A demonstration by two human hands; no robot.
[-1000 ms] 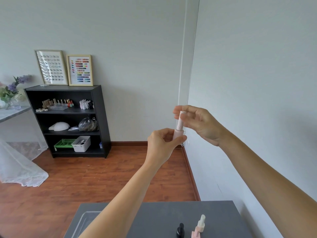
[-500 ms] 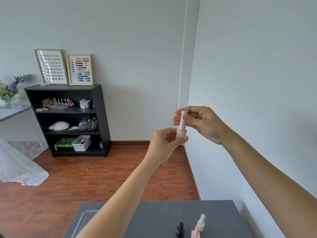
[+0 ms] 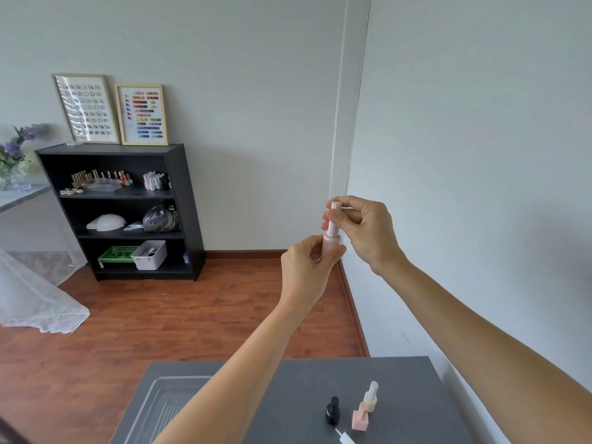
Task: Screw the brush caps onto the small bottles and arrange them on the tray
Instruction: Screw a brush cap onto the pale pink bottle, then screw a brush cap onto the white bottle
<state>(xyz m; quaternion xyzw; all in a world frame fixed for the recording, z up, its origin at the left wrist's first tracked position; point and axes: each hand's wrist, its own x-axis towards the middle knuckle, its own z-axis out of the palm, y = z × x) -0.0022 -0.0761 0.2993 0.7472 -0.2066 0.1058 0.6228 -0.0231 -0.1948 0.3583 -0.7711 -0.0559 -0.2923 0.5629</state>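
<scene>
While the left hand [image 3: 306, 264] grips it, a smooth pink bottle [image 3: 330, 246] (ribbed cap [image 3: 333, 219] pinched in the right hand [image 3: 363, 232]).

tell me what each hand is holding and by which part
One pink bottle: the left hand holds its body, and the right hand fingers pinch its ribbed cap.
</scene>
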